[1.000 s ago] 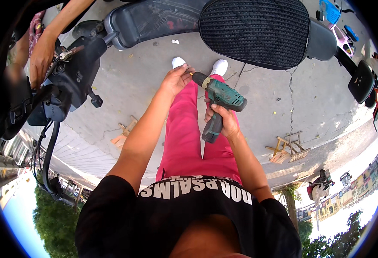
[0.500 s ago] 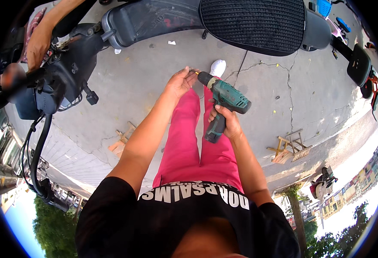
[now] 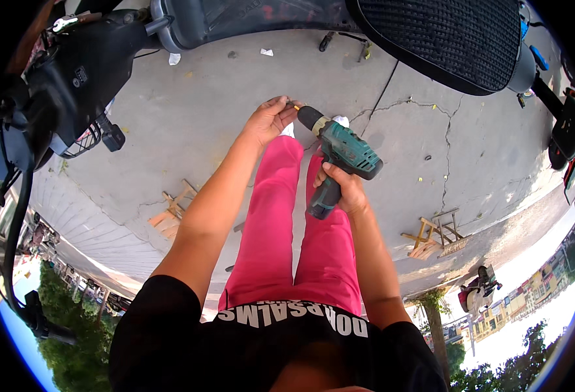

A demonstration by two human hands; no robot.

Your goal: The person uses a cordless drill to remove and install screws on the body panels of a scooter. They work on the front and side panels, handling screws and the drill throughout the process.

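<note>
"Green drill [image 3: 347, 150]: wrapped in right hand [image 3: 345, 188], over pink trousers [image 3: 273, 196]. Left hand [image 3: 269, 121]: beside bit [image 3: 296, 108]; hold unclear."

"Hazards?"

"Possibly nicked skin, from stray squeeze so close; slipped bit, from loose seating."

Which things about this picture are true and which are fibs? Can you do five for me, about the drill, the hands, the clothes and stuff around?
1. The right hand is holding a green and black drill. True.
2. The trousers are blue. False: the trousers are pink.
3. The left hand is close to the drill's golden bit. True.
4. The big seat at the top is smooth and white. False: the seat is black and bumpy-looking.
5. There are wooden stools on the ground. True.
</note>
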